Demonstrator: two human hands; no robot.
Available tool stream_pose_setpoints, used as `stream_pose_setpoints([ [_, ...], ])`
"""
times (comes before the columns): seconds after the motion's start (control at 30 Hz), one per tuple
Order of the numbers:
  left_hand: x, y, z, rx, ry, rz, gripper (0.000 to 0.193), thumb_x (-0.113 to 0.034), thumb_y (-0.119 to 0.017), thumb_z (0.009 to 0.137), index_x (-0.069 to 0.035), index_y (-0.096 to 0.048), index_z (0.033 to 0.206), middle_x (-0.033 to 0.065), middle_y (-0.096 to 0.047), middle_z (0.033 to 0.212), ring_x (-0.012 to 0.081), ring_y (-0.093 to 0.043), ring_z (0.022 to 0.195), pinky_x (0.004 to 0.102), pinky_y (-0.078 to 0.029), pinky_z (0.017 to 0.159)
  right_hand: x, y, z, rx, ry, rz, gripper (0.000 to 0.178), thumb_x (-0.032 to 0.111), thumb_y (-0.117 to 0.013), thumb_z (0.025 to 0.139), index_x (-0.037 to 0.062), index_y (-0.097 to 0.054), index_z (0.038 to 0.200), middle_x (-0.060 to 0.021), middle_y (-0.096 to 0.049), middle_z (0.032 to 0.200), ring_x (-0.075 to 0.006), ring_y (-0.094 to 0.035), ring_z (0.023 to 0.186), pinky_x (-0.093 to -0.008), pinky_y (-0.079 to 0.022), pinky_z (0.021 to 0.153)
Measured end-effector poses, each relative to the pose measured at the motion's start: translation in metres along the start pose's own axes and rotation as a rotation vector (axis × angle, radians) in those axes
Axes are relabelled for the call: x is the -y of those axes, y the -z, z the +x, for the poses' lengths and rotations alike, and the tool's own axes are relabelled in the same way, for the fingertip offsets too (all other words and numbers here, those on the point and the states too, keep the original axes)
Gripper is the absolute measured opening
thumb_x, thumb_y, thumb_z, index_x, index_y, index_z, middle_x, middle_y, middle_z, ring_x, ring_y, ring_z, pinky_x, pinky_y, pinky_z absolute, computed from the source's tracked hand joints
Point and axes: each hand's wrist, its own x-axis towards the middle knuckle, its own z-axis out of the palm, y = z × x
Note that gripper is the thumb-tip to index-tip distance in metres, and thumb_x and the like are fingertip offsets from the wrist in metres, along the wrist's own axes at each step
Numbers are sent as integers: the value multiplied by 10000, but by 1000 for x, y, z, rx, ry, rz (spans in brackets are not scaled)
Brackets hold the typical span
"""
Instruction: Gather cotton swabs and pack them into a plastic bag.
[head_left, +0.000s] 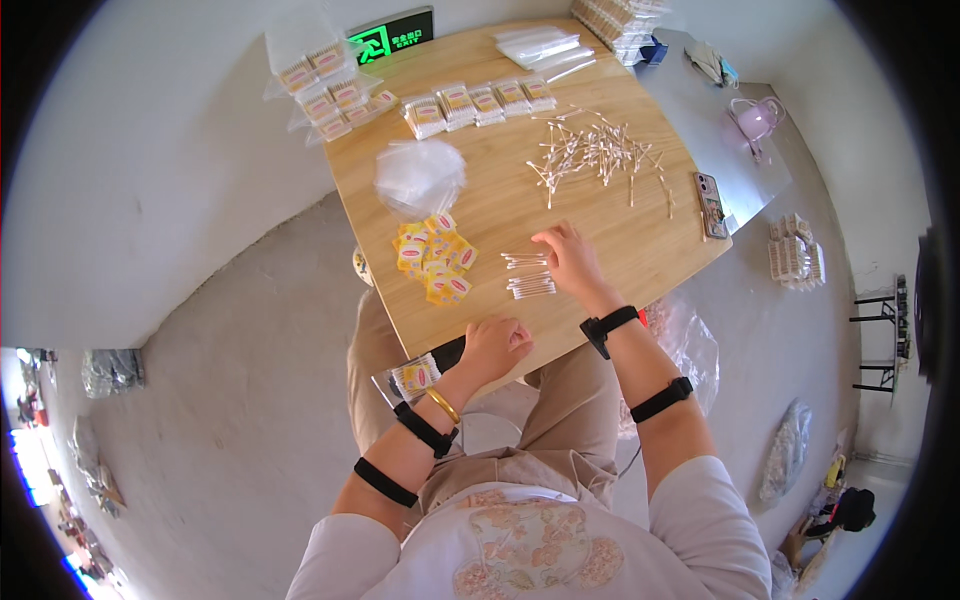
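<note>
A short row of cotton swabs lies side by side on the wooden table, close to its near edge. Just right of the row is my right hand, its fingers bent and the index finger reaching left above the swabs. What its fingertips hold, if anything, is hidden. My left hand rests at the near table edge with curled fingers, and I cannot see inside it. Beside the left wrist, a clear packet of swabs lies at the table corner. Yellow and white printed cards are scattered left of the row.
Loose cotton swabs spread over the far right tabletop. Clear plastic bags lie behind the cards. Packed swab packets line the far side, with stacked boxes of packets at far left. A phone lies at the right edge.
</note>
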Motion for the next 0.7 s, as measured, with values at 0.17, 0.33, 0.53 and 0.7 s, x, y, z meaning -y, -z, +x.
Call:
stream_pose_setpoints([
  [0.17, 20, -37, 12, 0, -51, -184, 182, -224, -647, 893, -60, -686, 823, 74, -657, 741, 193, -629, 717, 373, -501, 620, -37, -39, -19, -151, 236, 9, 282, 52, -577, 875, 57, -696, 1131, -179, -658, 1156, -375, -586, 1119, -479, -459, 958],
  [0.33, -7, -49, 24, -95, -67, 111, 118, -227, -684, 712, -152, -752, 771, 156, -691, 769, 359, -685, 806, 527, -481, 698, -52, -14, -44, -52, 168, -48, 474, -69, -499, 847, 60, -603, 1291, -171, -547, 1318, -371, -477, 1265, -466, -393, 1074],
  [0.53, -22, -32, 14, -29, 49, 24, 228, -267, -688, 769, -88, -739, 901, 164, -708, 936, 336, -663, 968, 495, -459, 857, -47, -18, -45, -26, 132, -51, 537, -105, -478, 851, 85, -553, 1348, -177, -525, 1353, -382, -467, 1276, -479, -384, 1091],
  [0.7, -32, -5, 21, -132, 120, -257, 263, -308, -616, 881, -69, -703, 947, 178, -703, 837, 331, -687, 767, 462, -511, 656, -55, -13, -53, -117, 21, -81, 405, 83, -490, 966, 19, -524, 1365, -215, -545, 1345, -386, -498, 1262, -480, -397, 1082],
])
